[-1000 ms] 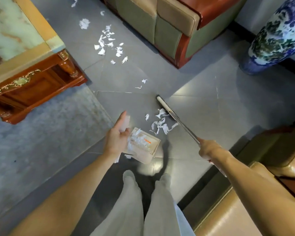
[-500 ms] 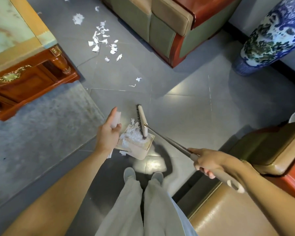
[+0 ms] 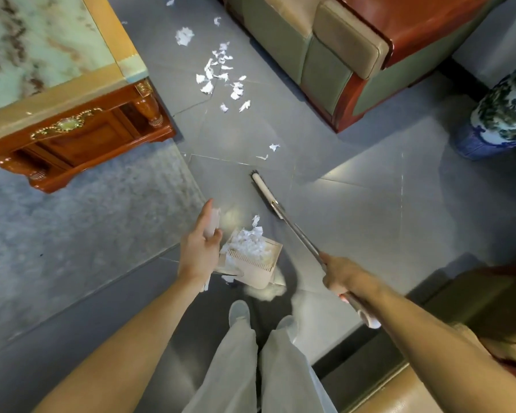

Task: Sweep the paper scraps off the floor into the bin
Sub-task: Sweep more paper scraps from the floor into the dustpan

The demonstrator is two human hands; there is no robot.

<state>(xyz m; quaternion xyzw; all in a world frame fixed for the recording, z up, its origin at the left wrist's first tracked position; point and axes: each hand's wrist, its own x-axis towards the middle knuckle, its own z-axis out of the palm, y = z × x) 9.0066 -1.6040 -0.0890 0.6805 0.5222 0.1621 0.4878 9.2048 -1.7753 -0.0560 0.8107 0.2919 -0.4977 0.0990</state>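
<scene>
My left hand (image 3: 199,248) grips the upright white handle of a beige dustpan (image 3: 262,271) that rests on the grey tiles and holds a heap of white paper scraps (image 3: 248,244). My right hand (image 3: 344,277) grips the metal shaft of a broom (image 3: 265,193); its white head lies on the floor up and to the right of the pan, apart from it. A scatter of paper scraps (image 3: 221,76) lies farther off between table and sofa, and two small scraps (image 3: 271,151) lie just beyond the broom head.
A wooden coffee table (image 3: 72,135) with a marble top stands at the left on a grey rug (image 3: 72,234). A sofa (image 3: 340,64) is ahead, a blue-and-white vase (image 3: 504,114) at the right, another seat (image 3: 489,308) close to my right arm.
The broom head pushed a cluster of scraps into the dustpan, then drew back out to the floor ahead. My left hand has kept the pan in place.
</scene>
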